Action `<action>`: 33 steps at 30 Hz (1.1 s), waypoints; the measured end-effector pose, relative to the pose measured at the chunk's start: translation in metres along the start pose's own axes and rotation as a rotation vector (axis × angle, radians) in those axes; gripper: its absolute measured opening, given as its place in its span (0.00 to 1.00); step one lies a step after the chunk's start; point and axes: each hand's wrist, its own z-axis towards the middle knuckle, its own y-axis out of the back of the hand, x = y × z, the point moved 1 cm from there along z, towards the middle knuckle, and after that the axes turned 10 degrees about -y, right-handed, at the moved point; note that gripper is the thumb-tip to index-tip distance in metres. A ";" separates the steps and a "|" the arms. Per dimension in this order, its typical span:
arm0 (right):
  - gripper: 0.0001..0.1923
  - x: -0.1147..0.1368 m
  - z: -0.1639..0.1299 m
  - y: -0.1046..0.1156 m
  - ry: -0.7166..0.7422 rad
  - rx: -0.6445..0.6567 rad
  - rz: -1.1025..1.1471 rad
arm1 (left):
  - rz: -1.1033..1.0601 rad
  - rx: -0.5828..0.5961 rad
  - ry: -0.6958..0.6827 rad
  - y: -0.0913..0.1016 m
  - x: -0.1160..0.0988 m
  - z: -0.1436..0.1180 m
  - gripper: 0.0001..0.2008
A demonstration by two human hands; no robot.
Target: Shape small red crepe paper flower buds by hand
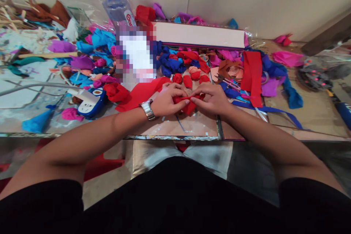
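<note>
both forearms reached over the table [192, 129] edge, where the left hand [167, 100] and right hand [212, 99] pinched a red paper piece [188, 104] between closed fingertips. small red paper rolls [189, 79] lay just beyond, scissors [229, 82] near the right hand.

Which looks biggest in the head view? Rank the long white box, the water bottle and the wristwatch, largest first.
1. Long white box, the widest by far.
2. Water bottle, partly hidden below.
3. Wristwatch on the left hand, smallest though nearest the camera.
</note>
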 end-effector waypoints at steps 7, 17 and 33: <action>0.10 0.003 -0.001 -0.002 0.034 -0.032 -0.013 | 0.006 0.021 -0.008 0.000 0.001 0.001 0.15; 0.07 0.002 -0.002 -0.002 0.127 -0.033 -0.052 | 0.005 0.028 -0.024 0.002 -0.002 0.001 0.15; 0.05 0.000 -0.001 -0.003 0.150 -0.064 -0.216 | -0.018 -0.024 0.031 0.000 0.001 0.002 0.17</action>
